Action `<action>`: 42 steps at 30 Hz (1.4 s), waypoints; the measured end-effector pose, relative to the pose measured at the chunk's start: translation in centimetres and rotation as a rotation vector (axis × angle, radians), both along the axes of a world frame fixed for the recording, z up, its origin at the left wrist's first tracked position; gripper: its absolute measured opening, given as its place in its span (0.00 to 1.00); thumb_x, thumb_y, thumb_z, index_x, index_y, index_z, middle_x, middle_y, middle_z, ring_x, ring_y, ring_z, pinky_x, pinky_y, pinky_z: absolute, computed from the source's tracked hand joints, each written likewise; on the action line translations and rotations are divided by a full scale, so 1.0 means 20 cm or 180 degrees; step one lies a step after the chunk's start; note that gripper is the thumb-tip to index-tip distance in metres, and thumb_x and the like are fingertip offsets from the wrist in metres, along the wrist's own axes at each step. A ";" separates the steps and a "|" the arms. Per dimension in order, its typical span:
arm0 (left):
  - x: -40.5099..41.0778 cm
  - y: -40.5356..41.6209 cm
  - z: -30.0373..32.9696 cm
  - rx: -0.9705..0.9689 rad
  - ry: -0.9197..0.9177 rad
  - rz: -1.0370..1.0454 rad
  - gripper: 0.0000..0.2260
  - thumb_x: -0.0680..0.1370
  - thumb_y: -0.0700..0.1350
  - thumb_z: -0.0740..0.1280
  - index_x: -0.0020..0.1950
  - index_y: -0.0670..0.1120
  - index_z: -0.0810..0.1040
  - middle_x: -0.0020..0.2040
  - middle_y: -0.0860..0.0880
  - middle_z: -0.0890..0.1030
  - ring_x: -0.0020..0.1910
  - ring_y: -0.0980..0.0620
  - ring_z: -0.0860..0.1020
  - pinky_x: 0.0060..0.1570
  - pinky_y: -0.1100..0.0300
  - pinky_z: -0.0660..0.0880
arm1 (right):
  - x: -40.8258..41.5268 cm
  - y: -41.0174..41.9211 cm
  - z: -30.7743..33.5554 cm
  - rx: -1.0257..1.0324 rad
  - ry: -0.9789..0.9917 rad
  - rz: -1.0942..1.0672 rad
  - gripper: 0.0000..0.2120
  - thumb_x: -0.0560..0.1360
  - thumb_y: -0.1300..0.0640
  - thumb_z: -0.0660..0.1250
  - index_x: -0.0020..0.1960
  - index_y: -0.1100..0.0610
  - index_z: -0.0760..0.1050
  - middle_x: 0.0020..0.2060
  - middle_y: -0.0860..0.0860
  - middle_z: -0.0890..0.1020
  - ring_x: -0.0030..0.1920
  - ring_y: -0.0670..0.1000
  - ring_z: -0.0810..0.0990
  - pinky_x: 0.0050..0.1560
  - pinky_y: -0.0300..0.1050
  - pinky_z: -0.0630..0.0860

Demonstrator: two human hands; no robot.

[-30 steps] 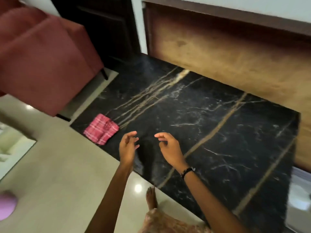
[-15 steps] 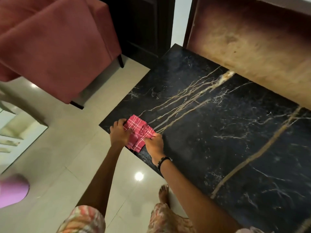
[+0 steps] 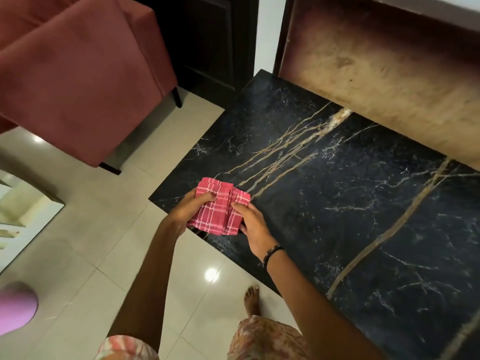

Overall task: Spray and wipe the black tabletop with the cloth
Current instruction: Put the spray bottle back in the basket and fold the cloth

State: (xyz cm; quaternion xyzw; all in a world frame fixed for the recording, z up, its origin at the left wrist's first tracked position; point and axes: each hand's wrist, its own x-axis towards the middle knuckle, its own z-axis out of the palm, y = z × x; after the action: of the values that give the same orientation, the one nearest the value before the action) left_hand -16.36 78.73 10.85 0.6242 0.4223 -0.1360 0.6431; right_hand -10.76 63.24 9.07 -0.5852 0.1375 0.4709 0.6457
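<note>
A folded red checked cloth (image 3: pixel 219 207) is held just above the near left corner of the black marble tabletop (image 3: pixel 337 203), which has gold and white veins. My left hand (image 3: pixel 191 209) grips the cloth's left side, fingers curled over its top. My right hand (image 3: pixel 250 224) holds its right edge; a dark bracelet sits on that wrist. No spray bottle is in view.
A red upholstered armchair (image 3: pixel 78 74) stands on the tiled floor to the left of the table. A brown wooden panel (image 3: pixel 376 68) runs along the table's far side. A pink round object (image 3: pixel 15 307) lies at the lower left. My bare foot (image 3: pixel 252 300) stands by the table's near edge.
Both hands went from empty over the table's front to the cloth at the left corner, took hold of it, and have lifted it slightly. The camera view swung left.
</note>
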 end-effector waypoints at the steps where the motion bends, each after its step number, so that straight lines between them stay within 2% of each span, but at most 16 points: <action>1: 0.00 -0.03 0.02 -0.0167 -0.0065 0.0077 0.21 0.76 0.50 0.66 0.68 0.48 0.67 0.50 0.48 0.80 0.49 0.49 0.80 0.46 0.56 0.75 | 0.02 -0.06 0.01 0.0169 -0.0027 0.0048 0.14 0.77 0.52 0.65 0.62 0.52 0.74 0.54 0.52 0.82 0.52 0.49 0.80 0.47 0.43 0.76; 3: 0.03 -0.13 0.07 -0.0461 -0.0180 0.0139 0.20 0.76 0.49 0.66 0.66 0.48 0.69 0.51 0.46 0.81 0.49 0.48 0.81 0.45 0.56 0.76 | 0.04 -0.18 0.03 0.0665 0.0114 0.0031 0.18 0.77 0.50 0.64 0.66 0.51 0.71 0.58 0.53 0.81 0.57 0.53 0.79 0.55 0.50 0.76; 5: 0.06 -0.24 0.11 -0.0603 -0.0237 0.0103 0.20 0.76 0.49 0.66 0.66 0.47 0.69 0.51 0.46 0.82 0.49 0.48 0.81 0.46 0.55 0.76 | 0.06 -0.29 0.05 0.1047 0.0379 -0.0220 0.21 0.77 0.51 0.65 0.68 0.54 0.69 0.61 0.57 0.79 0.60 0.56 0.79 0.56 0.53 0.78; 10: 0.19 -0.63 0.19 -0.0135 -0.0481 -0.0125 0.22 0.75 0.48 0.67 0.67 0.47 0.66 0.53 0.47 0.80 0.49 0.51 0.80 0.44 0.58 0.76 | 0.09 -0.63 0.11 0.0945 0.0026 -0.0550 0.17 0.77 0.57 0.66 0.66 0.58 0.73 0.59 0.58 0.81 0.59 0.56 0.79 0.54 0.49 0.79; 12: 0.23 -0.85 0.21 0.0456 -0.0697 -0.0182 0.24 0.74 0.45 0.68 0.67 0.45 0.62 0.60 0.44 0.77 0.56 0.47 0.78 0.53 0.53 0.76 | 0.09 -0.81 0.12 0.0863 -0.0184 -0.0768 0.17 0.76 0.59 0.67 0.64 0.57 0.75 0.57 0.58 0.81 0.58 0.56 0.80 0.57 0.52 0.78; 14: 0.24 -1.09 0.21 0.1182 -0.0956 -0.0367 0.26 0.76 0.43 0.67 0.71 0.44 0.60 0.69 0.42 0.70 0.66 0.46 0.72 0.66 0.48 0.70 | 0.09 -1.01 0.15 0.0831 -0.0390 -0.1007 0.18 0.75 0.60 0.68 0.64 0.57 0.74 0.57 0.57 0.82 0.56 0.56 0.81 0.59 0.54 0.77; 16: 0.23 -1.35 0.23 0.1297 -0.1205 -0.0701 0.24 0.79 0.47 0.62 0.73 0.47 0.61 0.71 0.45 0.69 0.68 0.49 0.70 0.70 0.48 0.65 | 0.08 -1.20 0.17 0.0762 -0.0588 -0.1155 0.18 0.75 0.60 0.68 0.65 0.56 0.73 0.56 0.56 0.82 0.55 0.55 0.82 0.58 0.54 0.78; 18: 0.20 -1.62 0.25 0.0817 -0.1368 -0.0905 0.21 0.80 0.48 0.60 0.73 0.50 0.64 0.65 0.50 0.75 0.60 0.54 0.76 0.65 0.52 0.71 | 0.05 -1.41 0.20 0.0660 -0.0718 -0.1297 0.18 0.75 0.60 0.68 0.64 0.55 0.74 0.55 0.55 0.83 0.55 0.55 0.82 0.55 0.52 0.79; 22: 0.20 -2.05 0.26 0.0268 -0.1443 -0.0295 0.22 0.79 0.41 0.63 0.72 0.45 0.65 0.65 0.47 0.76 0.56 0.56 0.77 0.54 0.66 0.76 | 0.00 -1.86 0.26 0.0409 -0.0843 -0.1443 0.18 0.75 0.59 0.69 0.65 0.54 0.73 0.54 0.53 0.83 0.54 0.53 0.82 0.52 0.49 0.79; 26: 0.19 -2.46 0.26 0.0637 -0.1381 -0.0481 0.22 0.78 0.41 0.64 0.71 0.45 0.66 0.62 0.45 0.79 0.53 0.55 0.80 0.49 0.64 0.79 | -0.05 -2.30 0.34 -0.0021 -0.1174 -0.1534 0.14 0.75 0.63 0.68 0.61 0.57 0.76 0.49 0.52 0.85 0.47 0.49 0.84 0.42 0.40 0.80; 28: 0.19 -2.64 0.28 0.0896 -0.1301 -0.0430 0.23 0.77 0.42 0.65 0.71 0.44 0.66 0.59 0.44 0.81 0.49 0.55 0.80 0.41 0.70 0.77 | -0.08 -2.48 0.34 -0.0387 -0.1335 -0.1734 0.13 0.75 0.65 0.67 0.59 0.58 0.78 0.47 0.52 0.85 0.45 0.49 0.84 0.42 0.42 0.80; 30: 0.18 -2.79 0.31 0.1109 -0.1421 -0.0378 0.23 0.77 0.43 0.65 0.72 0.45 0.66 0.58 0.44 0.82 0.48 0.56 0.81 0.43 0.69 0.77 | -0.09 -2.62 0.32 -0.0858 -0.1518 -0.1945 0.11 0.74 0.66 0.68 0.52 0.53 0.80 0.44 0.52 0.85 0.46 0.54 0.84 0.47 0.53 0.81; 32: 0.17 -2.94 0.32 0.1232 -0.1622 -0.0581 0.23 0.77 0.43 0.65 0.72 0.46 0.65 0.59 0.46 0.81 0.48 0.60 0.80 0.48 0.69 0.77 | -0.09 -2.72 0.32 -0.1130 -0.1621 -0.2033 0.11 0.74 0.65 0.68 0.44 0.49 0.80 0.42 0.51 0.86 0.45 0.55 0.84 0.50 0.58 0.80; 37: 0.16 -3.23 0.33 0.1252 -0.1995 -0.1191 0.24 0.77 0.41 0.65 0.71 0.52 0.65 0.61 0.47 0.81 0.55 0.61 0.78 0.58 0.61 0.76 | -0.05 -2.85 0.37 -0.1075 -0.1588 -0.1931 0.11 0.78 0.62 0.61 0.48 0.50 0.80 0.45 0.51 0.85 0.46 0.47 0.83 0.47 0.46 0.80; 39: 0.20 -3.29 0.34 0.1017 -0.2058 -0.1268 0.25 0.76 0.40 0.65 0.72 0.51 0.64 0.61 0.47 0.80 0.56 0.61 0.78 0.57 0.66 0.75 | -0.03 -2.92 0.39 -0.0894 -0.1365 -0.2073 0.11 0.80 0.62 0.58 0.51 0.56 0.80 0.47 0.55 0.84 0.45 0.48 0.82 0.43 0.41 0.78; 42: 0.26 -3.35 0.35 0.0800 -0.2183 -0.1520 0.25 0.77 0.39 0.63 0.73 0.50 0.61 0.62 0.47 0.80 0.57 0.57 0.79 0.51 0.78 0.71 | 0.00 -3.02 0.41 -0.0650 -0.1078 -0.2325 0.14 0.80 0.56 0.57 0.52 0.60 0.80 0.46 0.57 0.85 0.45 0.51 0.82 0.44 0.42 0.78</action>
State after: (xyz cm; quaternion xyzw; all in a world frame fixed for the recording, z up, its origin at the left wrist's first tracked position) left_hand -11.15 11.63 17.89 0.7868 0.0412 -0.0133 0.6157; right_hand -10.76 2.78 17.28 -0.6281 0.2740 0.0918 0.7225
